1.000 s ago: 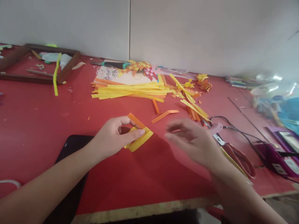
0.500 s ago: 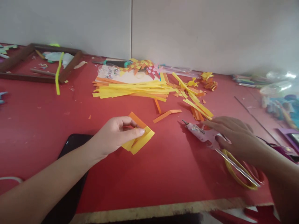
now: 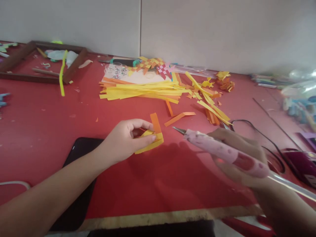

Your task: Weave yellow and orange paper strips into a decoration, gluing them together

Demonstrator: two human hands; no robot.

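My left hand (image 3: 124,141) pinches a small piece of folded yellow and orange paper strips (image 3: 152,138) just above the red table (image 3: 39,121). One orange end sticks up from it. My right hand (image 3: 238,154) grips a pink pen-shaped glue gun (image 3: 223,153) with a clear glue stick trailing from its back. Its metal tip points left, a short way from the paper piece and apart from it.
A heap of long yellow and orange paper strips (image 3: 148,90) lies at the middle back, with woven paper squares (image 3: 153,65) behind it. A dark phone (image 3: 76,174) sits under my left forearm. A wooden frame (image 3: 37,62) is far left. A black cable (image 3: 256,131) and purple device (image 3: 302,164) are on the right.
My right hand picked the pink glue gun up off the table and brought its tip toward the paper piece. My left hand turned the paper piece so the orange strip stands up.
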